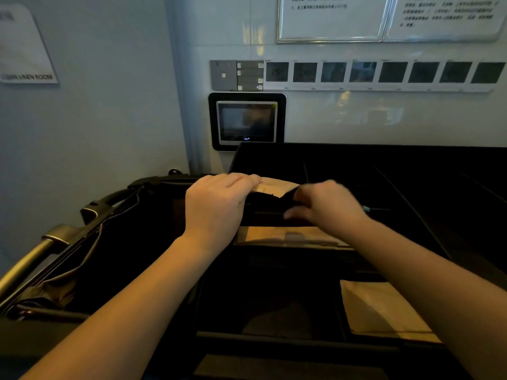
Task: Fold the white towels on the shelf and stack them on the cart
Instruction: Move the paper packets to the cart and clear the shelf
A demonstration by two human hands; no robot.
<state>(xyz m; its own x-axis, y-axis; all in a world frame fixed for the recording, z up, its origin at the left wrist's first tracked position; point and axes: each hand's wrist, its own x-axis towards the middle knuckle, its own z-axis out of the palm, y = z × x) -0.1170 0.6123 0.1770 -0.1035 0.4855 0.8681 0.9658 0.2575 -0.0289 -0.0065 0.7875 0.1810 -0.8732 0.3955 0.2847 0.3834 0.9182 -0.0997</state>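
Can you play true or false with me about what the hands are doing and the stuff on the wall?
1. Both hands are on a tan packet. True: the left hand and right hand hold it.
2. A screen is on the wall. True.
3. The wall sign reads KITCHEN. False: it reads LINEN ROOM.
4. A white towel is in the hands. False: no towel shows.
5. Another tan packet lies at the lower right. True.

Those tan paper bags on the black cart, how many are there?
3: one paper bag under both hands, one just nearer, one lower right. More may be hidden.
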